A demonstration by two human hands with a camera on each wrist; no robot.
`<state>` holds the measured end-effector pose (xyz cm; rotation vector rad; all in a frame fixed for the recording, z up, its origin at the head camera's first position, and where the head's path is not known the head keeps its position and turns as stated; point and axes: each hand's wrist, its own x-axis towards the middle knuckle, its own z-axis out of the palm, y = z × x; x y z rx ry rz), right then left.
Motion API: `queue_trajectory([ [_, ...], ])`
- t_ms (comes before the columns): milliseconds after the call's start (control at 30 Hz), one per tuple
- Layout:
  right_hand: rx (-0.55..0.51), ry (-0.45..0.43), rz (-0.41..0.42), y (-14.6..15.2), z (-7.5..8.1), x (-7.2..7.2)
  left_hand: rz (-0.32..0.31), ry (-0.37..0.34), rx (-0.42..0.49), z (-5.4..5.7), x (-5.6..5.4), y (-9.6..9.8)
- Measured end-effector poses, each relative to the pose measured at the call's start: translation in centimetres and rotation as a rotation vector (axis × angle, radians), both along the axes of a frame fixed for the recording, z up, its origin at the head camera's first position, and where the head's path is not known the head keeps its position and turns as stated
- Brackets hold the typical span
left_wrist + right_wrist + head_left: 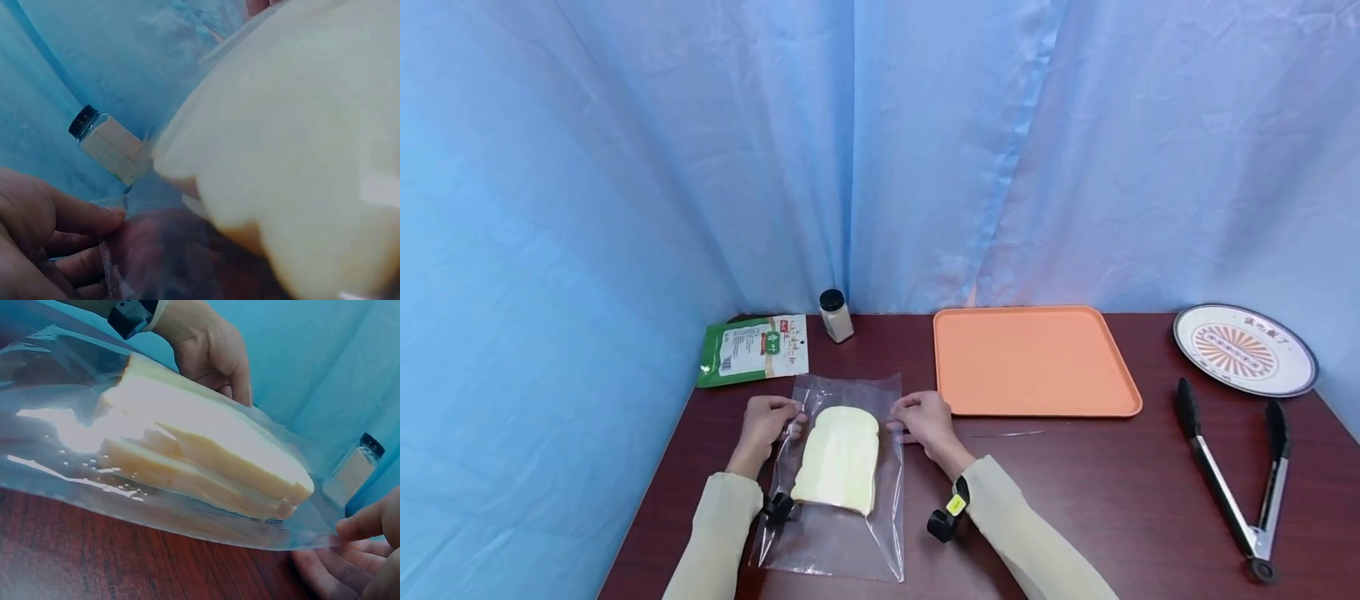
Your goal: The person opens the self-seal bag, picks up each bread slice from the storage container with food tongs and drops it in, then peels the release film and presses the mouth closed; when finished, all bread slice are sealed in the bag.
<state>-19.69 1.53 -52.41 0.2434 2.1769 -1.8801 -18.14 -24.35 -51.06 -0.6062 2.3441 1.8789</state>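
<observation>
A clear plastic bag (842,554) lies on the table with sliced bread (838,458) inside it. Seen from the right wrist, the bread (212,450) is a stack of slices, one upon another. My left hand (766,421) pinches the bag's left edge near its far end, thumb over fingers, as the left wrist view also shows. On the opposite side, my right hand (927,421) pinches the right edge between thumb and fingers. The bag's film stretches over the bread between both hands.
Behind the bag stand a black-capped jar (837,317) and a green-and-white packet (754,350). An orange tray (1033,362) lies right of centre. Farther right are a patterned plate (1292,367) and spread tongs (1221,492). Blue curtains (910,150) enclose the table.
</observation>
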Motion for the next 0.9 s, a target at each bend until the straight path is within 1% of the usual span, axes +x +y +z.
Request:
queue_trajectory([
  [133,-0.018,-0.003,-0.013,0.1,-0.5,-0.2,0.011,0.01,-0.056,-0.1,0.2,-0.3],
  [167,-0.034,-0.007,-0.017,0.1,-0.5,-0.2,0.014,0.013,-0.058,0.0,0.2,-0.4],
  [267,-0.091,-0.011,-0.019,0.1,-0.4,-0.2,0.017,0.032,-0.012,0.2,0.3,-0.6],
  [367,-0.147,-0.002,-0.024,0.2,0.3,0.0,0.023,0.062,0.031,0.7,0.4,-0.9],
  [467,-0.193,0.024,-0.017,0.4,1.4,0.1,0.014,0.104,0.066,1.5,0.8,-1.1],
  [600,-0.241,0.062,0.0,0.7,3.2,0.6,-0.011,0.18,0.104,2.9,1.7,-1.2],
  [767,-0.251,0.123,0.029,1.1,5.9,1.8,-0.023,0.318,0.162,4.9,3.1,-1.5],
  [833,-0.236,0.171,0.05,1.4,7.0,2.5,-0.025,0.383,0.199,5.6,3.8,-1.6],
  [900,-0.216,0.243,0.078,1.6,8.1,3.4,-0.025,0.441,0.215,6.5,4.6,-1.7],
])
